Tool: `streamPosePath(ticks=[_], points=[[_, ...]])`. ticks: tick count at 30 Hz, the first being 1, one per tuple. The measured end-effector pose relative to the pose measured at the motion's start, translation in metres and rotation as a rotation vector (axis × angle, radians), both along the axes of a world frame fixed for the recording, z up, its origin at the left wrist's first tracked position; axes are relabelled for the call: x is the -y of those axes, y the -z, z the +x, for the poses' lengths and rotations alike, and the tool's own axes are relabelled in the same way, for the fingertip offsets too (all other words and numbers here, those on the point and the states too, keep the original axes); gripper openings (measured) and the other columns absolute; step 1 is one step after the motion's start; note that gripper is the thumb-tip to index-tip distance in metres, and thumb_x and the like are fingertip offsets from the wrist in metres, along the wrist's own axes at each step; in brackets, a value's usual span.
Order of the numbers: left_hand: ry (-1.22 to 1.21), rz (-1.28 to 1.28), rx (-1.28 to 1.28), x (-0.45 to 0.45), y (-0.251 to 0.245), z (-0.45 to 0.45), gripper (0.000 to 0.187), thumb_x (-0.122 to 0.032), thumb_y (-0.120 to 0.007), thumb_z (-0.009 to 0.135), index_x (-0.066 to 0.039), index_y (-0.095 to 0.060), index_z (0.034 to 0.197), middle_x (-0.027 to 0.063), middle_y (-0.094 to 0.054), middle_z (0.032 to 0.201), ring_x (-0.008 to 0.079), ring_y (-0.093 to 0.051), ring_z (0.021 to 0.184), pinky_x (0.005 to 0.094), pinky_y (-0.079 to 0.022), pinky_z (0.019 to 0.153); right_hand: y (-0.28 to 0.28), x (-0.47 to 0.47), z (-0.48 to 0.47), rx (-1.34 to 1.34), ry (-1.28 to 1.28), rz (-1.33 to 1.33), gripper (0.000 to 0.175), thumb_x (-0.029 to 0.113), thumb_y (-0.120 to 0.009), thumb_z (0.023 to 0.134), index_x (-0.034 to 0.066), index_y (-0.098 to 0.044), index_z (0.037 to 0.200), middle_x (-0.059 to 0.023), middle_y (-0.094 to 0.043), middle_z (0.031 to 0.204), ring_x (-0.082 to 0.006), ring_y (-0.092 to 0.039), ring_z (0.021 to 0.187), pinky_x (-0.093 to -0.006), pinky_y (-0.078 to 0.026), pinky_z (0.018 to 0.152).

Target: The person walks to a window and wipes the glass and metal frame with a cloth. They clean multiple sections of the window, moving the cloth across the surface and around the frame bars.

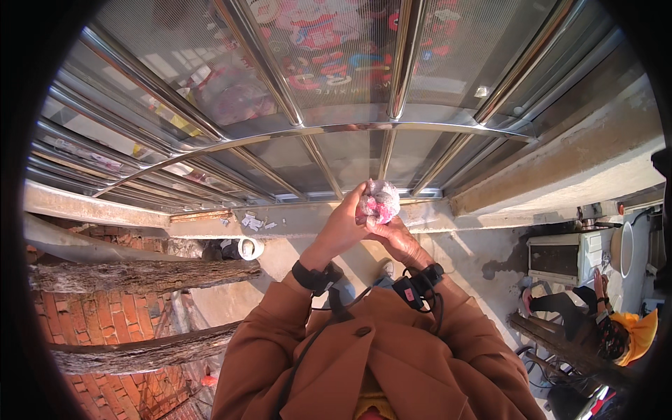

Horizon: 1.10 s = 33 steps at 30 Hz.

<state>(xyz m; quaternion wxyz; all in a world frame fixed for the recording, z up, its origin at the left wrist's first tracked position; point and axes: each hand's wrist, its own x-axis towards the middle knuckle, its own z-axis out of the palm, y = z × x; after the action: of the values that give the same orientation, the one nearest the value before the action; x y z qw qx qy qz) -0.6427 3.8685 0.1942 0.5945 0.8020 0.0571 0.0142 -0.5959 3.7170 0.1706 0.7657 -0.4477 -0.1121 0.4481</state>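
A balled-up pink and white cloth [379,202], fuzzy or soapy on its surface, is held between my two hands in front of the barred window. My left hand [341,223] curls around its left side, thumb and fingers against it. From below, my right hand [396,239] grips its lower edge, and some of those fingers are hidden. Just beyond the cloth are the stainless steel window bars [323,165] and the curved crossbar [346,127], with glass panes behind them. Beneath my hands runs the concrete sill [299,223].
Paper scraps [253,221] lie on the sill. Two rough logs [142,275] cross the left side above red brick [110,315], near a white bucket [251,249]. At right, another person [598,315] in a yellow cap is near a white appliance [564,257] and a white basin [623,249].
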Motion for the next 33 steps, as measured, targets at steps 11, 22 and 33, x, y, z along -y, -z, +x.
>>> streamPosePath(ticks=[11,22,33], points=[[-0.423,0.582,0.749,-0.056,-0.121,-0.010,0.042,0.002,-0.065,0.080,0.002,-0.055,0.120,0.0144,-0.062,0.113,0.0290,-0.058,0.105,0.0369,-0.045,0.091,-0.061,0.005,0.018,0.166,0.524,0.264,0.049,0.015,-0.060,0.091,0.0049,-0.041,0.134,-0.0076,-0.054,0.124,-0.0220,-0.052,0.114,-0.0411,-0.041,0.100],[-0.539,0.147,0.841,-0.078,-0.151,0.065,0.041,-0.002,-0.066,0.085,0.004,-0.049,0.123,0.0051,-0.059,0.099,0.0089,-0.052,0.085,0.0220,-0.043,0.078,-0.080,-0.079,0.067,-0.370,0.792,0.857,0.018,0.027,-0.051,0.095,0.0094,-0.051,0.099,-0.0052,-0.057,0.088,-0.0196,-0.060,0.085,-0.0342,-0.053,0.072],[-0.665,0.198,0.871,-0.067,-0.136,0.099,0.033,-0.008,-0.057,0.091,0.007,-0.041,0.116,0.0100,-0.057,0.077,0.0106,-0.053,0.061,0.0225,-0.046,0.053,-0.003,-0.085,0.080,0.976,1.215,-0.412,0.049,0.018,-0.081,0.064,0.0080,-0.058,0.106,-0.0100,-0.061,0.097,-0.0318,-0.056,0.090,-0.0389,-0.043,0.083]])
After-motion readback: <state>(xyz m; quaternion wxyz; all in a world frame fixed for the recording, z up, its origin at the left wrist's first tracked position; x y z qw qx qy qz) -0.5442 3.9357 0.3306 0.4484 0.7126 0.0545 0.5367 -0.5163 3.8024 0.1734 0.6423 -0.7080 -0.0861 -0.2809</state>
